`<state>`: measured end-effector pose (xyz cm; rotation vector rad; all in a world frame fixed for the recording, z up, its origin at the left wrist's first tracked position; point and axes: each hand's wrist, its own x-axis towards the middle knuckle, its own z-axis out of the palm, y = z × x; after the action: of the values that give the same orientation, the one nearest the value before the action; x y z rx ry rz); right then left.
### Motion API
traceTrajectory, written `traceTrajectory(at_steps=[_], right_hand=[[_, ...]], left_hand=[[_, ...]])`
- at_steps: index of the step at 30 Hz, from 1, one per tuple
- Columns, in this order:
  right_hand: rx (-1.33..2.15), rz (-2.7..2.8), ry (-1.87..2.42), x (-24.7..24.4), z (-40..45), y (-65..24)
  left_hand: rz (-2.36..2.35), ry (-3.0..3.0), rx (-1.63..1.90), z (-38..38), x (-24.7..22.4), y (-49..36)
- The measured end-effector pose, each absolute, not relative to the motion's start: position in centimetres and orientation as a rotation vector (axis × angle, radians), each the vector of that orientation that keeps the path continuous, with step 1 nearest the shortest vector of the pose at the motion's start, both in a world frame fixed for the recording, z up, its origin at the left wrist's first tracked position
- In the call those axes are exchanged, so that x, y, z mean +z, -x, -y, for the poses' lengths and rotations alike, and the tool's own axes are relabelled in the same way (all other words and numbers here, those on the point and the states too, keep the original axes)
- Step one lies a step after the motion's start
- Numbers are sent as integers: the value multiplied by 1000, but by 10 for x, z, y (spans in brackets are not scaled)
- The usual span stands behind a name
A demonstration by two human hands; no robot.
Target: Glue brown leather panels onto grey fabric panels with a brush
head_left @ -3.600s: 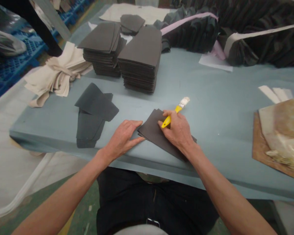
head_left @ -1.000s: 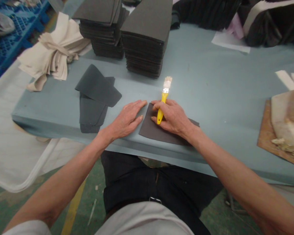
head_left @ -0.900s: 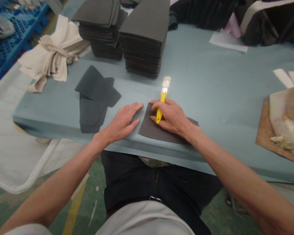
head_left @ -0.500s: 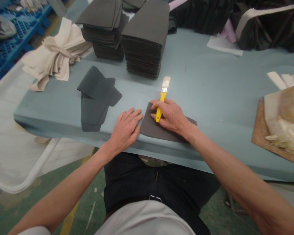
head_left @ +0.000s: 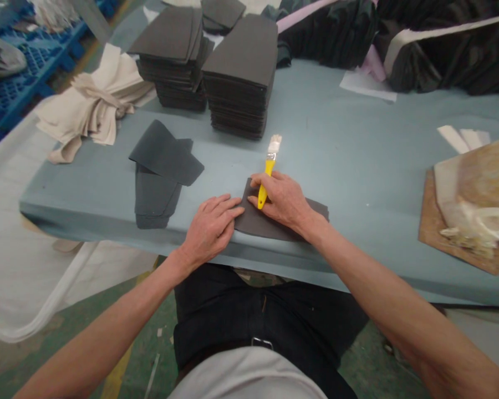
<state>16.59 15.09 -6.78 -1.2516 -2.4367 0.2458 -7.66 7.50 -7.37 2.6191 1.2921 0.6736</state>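
My right hand (head_left: 283,200) holds a yellow-handled paintbrush (head_left: 267,174), its pale bristles pointing away from me. That hand rests on a dark grey, tapered sheet (head_left: 253,220) lying near the table's front edge. My left hand (head_left: 211,224) lies palm down at the sheet's left end, fingers stretched out and fingertips at its edge. To the left of it, several loose dark pieces (head_left: 156,191) overlap on the table.
Two tall stacks of dark sheets (head_left: 241,55) stand at the back. A bundle of cream cloth strips (head_left: 95,100) lies far left. On the right, a pale, crusted container (head_left: 474,177) sits on a brown board (head_left: 430,219). Black bundled material (head_left: 328,36) lines the back of the blue-green table (head_left: 357,149).
My left fingertips have come to the sheet's left edge, slightly over it. The right hand still holds the brush on the sheet. The whole view has shifted slightly.
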Motion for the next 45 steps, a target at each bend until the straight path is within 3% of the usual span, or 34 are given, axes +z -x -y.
traceTrajectory(at_steps=[7,17,28,34,45], right_hand=[[231,2309,1288,-58,-145,-176],[101,1811,1711,-62,-63,-301],[-51,2009,1608,-84,-3,-291],[-65,1983,1617,-88,-6,-289],[-115,1898,1685,-92,-14,-280]], left_hand=[[-1231,-2676,737,-80,-75,79],[-1250,-2645,741,-82,-74,79],[-1304,-2371,772,-89,-53,81],[-1146,-2503,716,-118,-31,19],[-817,-2801,294,-175,-45,-85]])
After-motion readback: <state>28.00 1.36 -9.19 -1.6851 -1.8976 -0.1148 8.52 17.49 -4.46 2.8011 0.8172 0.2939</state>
